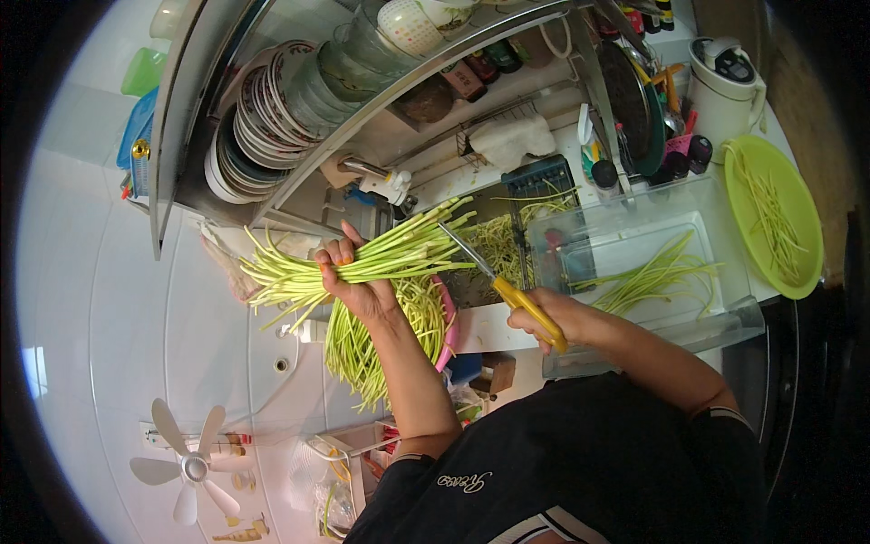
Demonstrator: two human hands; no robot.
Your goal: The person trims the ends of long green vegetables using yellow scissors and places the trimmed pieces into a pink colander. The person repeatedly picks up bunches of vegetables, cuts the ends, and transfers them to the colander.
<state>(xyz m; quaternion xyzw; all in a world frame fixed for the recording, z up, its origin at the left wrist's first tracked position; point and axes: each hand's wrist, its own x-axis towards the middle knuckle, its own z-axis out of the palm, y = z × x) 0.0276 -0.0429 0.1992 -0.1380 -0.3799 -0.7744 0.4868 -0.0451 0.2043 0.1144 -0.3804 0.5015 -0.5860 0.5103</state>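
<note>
My left hand [353,275] is closed around a thick bundle of long green stems [408,246], held up over the sink edge. In my right hand [550,316] is a pair of scissors with yellow handles [522,302]; the blades are parted at the right ends of the bundle. Below my left hand, many more stems [357,360] hang over a pink basin [448,319]. Cut stem pieces [499,241] lie in the sink. To the right, a clear plastic bin [734,323] holds loose stems [635,275].
A dish rack [408,81] with plates [272,109], glass bowls [346,68] and cups [408,27] overhangs the sink. A faucet [380,178] stands behind the bundle. At the right are a green oval basin [805,204] with stems and a white lidded appliance [724,95].
</note>
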